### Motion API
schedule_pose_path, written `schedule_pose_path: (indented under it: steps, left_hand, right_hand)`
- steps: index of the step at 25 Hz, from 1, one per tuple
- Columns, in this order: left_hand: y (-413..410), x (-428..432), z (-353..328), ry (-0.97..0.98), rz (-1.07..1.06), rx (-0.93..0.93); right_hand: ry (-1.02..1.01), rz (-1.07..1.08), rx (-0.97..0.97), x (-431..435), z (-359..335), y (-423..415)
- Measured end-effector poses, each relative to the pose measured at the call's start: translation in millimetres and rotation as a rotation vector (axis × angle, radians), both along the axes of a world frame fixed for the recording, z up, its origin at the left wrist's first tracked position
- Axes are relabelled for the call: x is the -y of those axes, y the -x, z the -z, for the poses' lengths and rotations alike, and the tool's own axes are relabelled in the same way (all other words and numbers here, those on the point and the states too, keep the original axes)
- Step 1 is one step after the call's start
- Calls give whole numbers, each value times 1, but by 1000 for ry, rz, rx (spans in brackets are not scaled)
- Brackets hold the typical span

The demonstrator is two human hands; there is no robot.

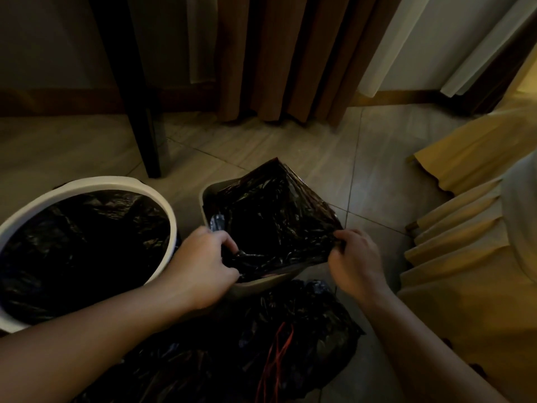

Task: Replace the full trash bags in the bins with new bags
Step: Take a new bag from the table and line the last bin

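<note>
Hands pinching new bag point(270, 225) over small bin point(212, 193): left hand point(200, 263) closed on near-left edge, right hand point(356, 260) on near-right corner, spreading its mouth. I judge full bag point(247, 344) lies on floor; big bin point(87, 184) looks lined.

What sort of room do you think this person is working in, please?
Probably a hotel room or bedroom: a yellow pleated bed skirt at right, floor-length brown curtains on a tiled floor, and two small lined bins.
</note>
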State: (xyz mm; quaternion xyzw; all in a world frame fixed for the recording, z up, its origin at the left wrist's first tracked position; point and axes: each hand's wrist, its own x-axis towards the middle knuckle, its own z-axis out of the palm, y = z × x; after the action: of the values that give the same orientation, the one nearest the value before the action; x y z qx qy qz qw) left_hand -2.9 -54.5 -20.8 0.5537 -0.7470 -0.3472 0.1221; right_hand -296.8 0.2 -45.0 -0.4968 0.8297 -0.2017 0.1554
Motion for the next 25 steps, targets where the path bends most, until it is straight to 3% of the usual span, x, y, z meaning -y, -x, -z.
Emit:
schedule_pose_path:
  steps: [5, 9, 11, 16, 20, 25]
  left_hand:
    - [-5, -28, 21, -29, -222, -109]
    - [-7, -49, 38, -149, -310, -286]
    - [-8, -52, 42, -233, -345, -377]
    - [-8, -43, 50, -191, -354, -354]
    - [-10, -41, 60, -149, -342, -312]
    - [-8, -29, 62, -309, -505, -376]
  right_hand:
    - [-6, 56, 101, -10, 7, 7]
    - [2, 195, 576, -13, 10, 8]
    - [-11, 178, 697, -14, 15, 11]
    - [34, 168, 685, -11, 21, 14]
    - [115, 205, 855, 0, 21, 19]
    - [113, 311, 809, 30, 17, 18]
